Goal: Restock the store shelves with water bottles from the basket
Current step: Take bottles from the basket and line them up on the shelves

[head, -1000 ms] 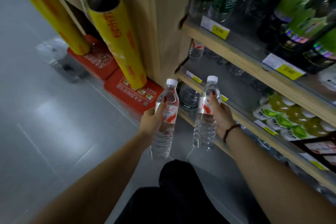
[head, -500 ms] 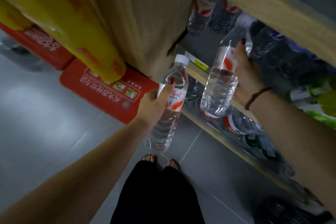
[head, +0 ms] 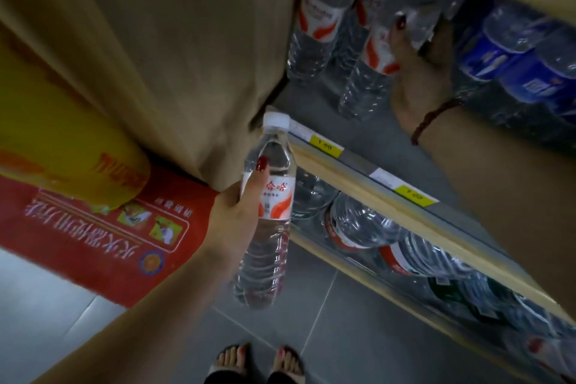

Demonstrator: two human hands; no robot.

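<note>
Gripping a water bottle (head: pixel 270 212) by its label, the left hand (head: pixel 232 221) hangs outside the shelf (head: pixel 358 173), while the right hand (head: pixel 419 78), inside, curls round a second bottle (head: pixel 369 78).

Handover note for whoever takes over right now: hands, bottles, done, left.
Left hand grips a water bottle upright, outside the shelf edge.
Right hand holds a second bottle inside the shelf, beside a matching bottle standing at the side wall.
Done: second bottle is in the bay, not yet released.
Left: release it, then shelve the left hand's bottle. Basket not in view.
</note>
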